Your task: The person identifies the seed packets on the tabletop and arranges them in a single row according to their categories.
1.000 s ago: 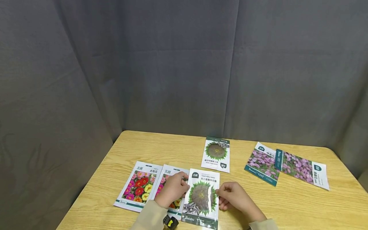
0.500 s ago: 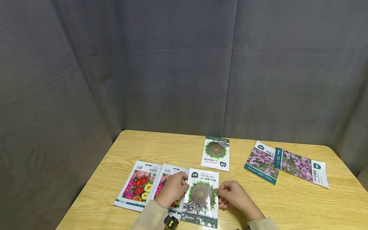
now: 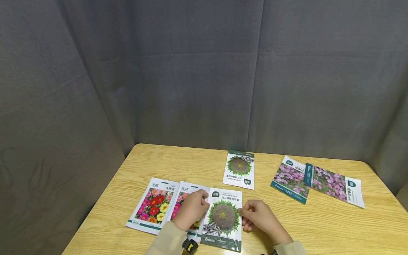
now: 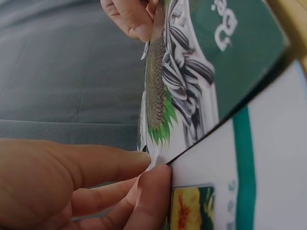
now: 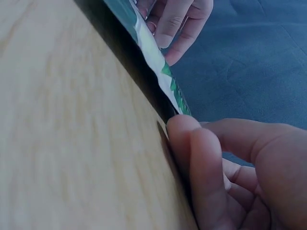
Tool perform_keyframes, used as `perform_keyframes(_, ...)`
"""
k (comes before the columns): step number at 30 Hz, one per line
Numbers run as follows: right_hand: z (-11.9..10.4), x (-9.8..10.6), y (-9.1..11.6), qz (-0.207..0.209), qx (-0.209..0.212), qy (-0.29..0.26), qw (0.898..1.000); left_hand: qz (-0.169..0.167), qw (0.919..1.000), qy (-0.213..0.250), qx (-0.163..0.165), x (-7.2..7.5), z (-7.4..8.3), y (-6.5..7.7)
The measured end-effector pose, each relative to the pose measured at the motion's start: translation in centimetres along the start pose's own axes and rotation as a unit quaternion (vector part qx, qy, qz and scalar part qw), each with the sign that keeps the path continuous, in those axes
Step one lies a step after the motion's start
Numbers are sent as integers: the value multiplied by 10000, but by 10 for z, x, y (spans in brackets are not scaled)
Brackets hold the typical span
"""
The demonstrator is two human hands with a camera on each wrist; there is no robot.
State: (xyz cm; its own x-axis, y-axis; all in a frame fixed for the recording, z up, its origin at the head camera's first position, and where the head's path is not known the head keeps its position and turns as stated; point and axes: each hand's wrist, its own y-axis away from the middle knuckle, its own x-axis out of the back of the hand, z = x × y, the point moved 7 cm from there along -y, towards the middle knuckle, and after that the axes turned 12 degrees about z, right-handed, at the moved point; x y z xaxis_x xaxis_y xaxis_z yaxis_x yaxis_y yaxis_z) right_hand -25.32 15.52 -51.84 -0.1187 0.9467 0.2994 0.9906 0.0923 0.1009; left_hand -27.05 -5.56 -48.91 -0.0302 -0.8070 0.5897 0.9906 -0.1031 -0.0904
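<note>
Right now both hands pinch the near sunflower packet (image 3: 223, 219), which lies face up at the near side of the table (image 3: 178, 164), its lettering upright to the person. The left hand (image 3: 192, 209) has its left edge narrowly between thumb and finger; the right hand (image 3: 258, 216) holds the right edge the same way, about midway along it, the other fingers curled beneath. In the right wrist view that edge stands off the wood, with a dark gap under it. Along its left side the packet overlaps the middle portulaca packet (image 3: 180, 202), part of which is hidden by the left hand and forearm. Just beside that one, further left, lies the left portulaca packet (image 3: 154, 205); whether those two overlap is hard to tell. Beyond the right hand, toward the back of the table, the far sunflower packet (image 3: 239, 169) lies upside down to the person. Well to the right are two pink-flower packets, both slanted: the outer one (image 3: 334, 186), turned sideways, laps over the edge of the inner one (image 3: 290, 179). A grey curtain (image 3: 197, 88) hangs behind.
</note>
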Motion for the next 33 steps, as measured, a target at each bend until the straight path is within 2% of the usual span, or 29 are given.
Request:
perform_keyframes(12,2,0,-2,134,61,-36,9999,73,9997,-210,-106,1,1,0)
perform_keyframes(24,2,1,0,137,-35,-222,9997,20,9998,-137,-174,4,6,0)
perform_keyframes(29,4,7,0,90,-338,-501,9981,420,9973,-253,-544,15,16,-1)
perform_keyframes(33,-1,21,-3,311,-375,-577,9971,668,9953,-89,-701,23,26,-4)
